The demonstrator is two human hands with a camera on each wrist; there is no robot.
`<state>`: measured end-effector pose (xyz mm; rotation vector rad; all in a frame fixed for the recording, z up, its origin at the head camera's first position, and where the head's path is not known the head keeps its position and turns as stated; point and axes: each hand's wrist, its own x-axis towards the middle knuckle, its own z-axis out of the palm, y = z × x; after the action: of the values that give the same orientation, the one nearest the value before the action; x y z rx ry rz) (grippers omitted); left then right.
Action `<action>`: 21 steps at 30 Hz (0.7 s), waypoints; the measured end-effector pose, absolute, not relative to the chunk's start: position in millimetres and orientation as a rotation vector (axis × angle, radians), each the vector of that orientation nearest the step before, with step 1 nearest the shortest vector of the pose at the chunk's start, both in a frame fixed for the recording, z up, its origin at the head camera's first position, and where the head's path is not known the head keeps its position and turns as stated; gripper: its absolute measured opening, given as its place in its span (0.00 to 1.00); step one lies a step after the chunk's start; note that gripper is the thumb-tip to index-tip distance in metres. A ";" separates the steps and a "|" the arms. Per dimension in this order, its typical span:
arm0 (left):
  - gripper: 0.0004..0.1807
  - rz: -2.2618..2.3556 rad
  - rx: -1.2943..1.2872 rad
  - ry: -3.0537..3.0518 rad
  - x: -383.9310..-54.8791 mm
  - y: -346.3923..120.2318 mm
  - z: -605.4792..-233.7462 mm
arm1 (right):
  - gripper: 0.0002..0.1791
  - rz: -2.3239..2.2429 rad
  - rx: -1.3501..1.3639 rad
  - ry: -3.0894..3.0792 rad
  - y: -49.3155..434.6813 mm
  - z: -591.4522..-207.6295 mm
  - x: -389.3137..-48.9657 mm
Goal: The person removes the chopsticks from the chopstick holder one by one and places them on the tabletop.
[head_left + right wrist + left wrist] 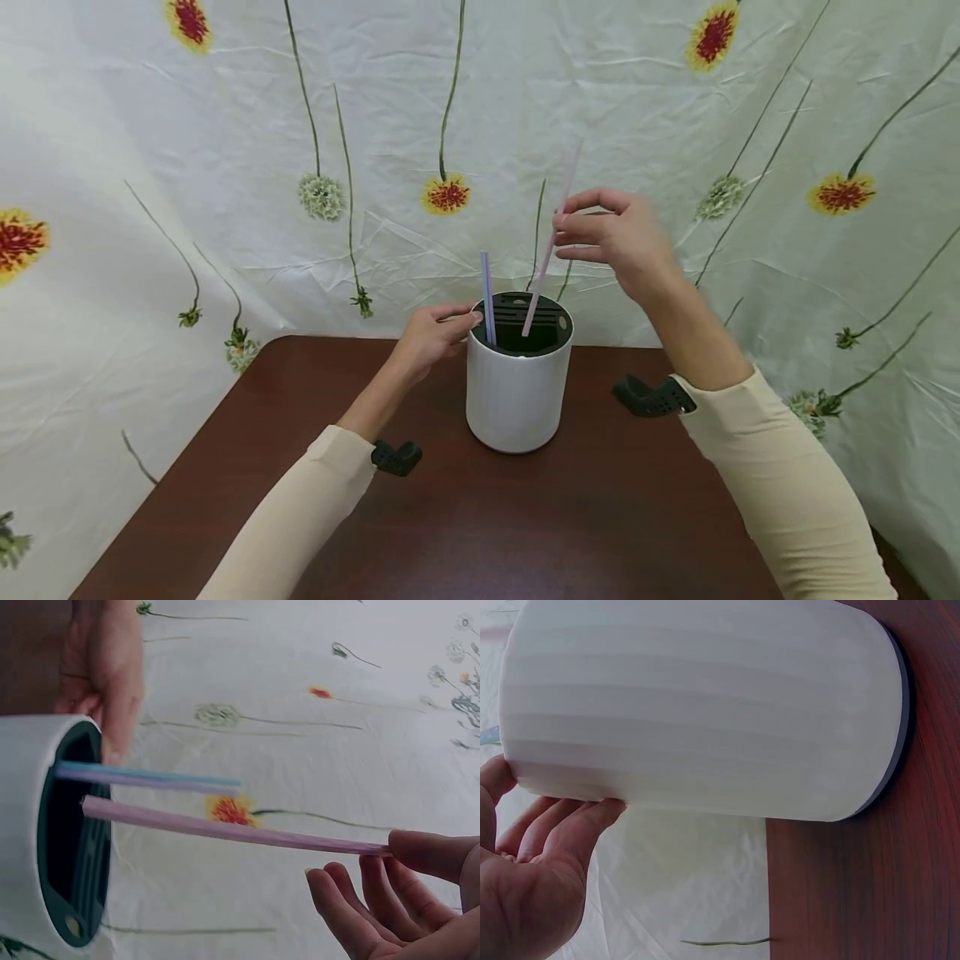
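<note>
A white cylindrical holder (517, 400) with a black slotted top stands upright on the table. My left hand (437, 335) grips its upper left side; in the left wrist view the fingers (570, 825) touch the white wall and the thumb lies at the rim. A light blue and a lavender straw (150, 775), side by side, stick up from the opening near that thumb. My right hand (618, 237) is raised above the holder and pinches a pink straw (232, 830) between thumb and fingers. The pink straw slants, its lower end at the holder's opening.
The dark reddish-brown table (465, 525) extends in front of the holder and to both sides. A white cloth (390, 125) printed with flowers hangs right behind the table and around its sides.
</note>
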<state>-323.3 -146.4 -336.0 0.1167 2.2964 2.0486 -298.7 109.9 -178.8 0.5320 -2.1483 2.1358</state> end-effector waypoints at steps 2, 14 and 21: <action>0.25 2.050 0.119 2.295 -323.3 -146.1 -336.0 | 0.05 2.151 0.536 -2.088 121.8 -172.8 -296.8; 0.26 2.047 0.094 2.283 -323.5 -147.2 -336.2 | 0.07 1.901 0.347 -2.317 206.3 -186.6 -293.0; 0.26 2.036 0.095 2.281 -324.2 -145.9 -335.4 | 0.11 1.696 0.234 -2.509 252.0 -220.0 -297.2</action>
<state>-324.2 -145.9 -335.4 0.0951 2.2808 2.0358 -297.2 252.0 -220.0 0.2339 -2.5086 1.6965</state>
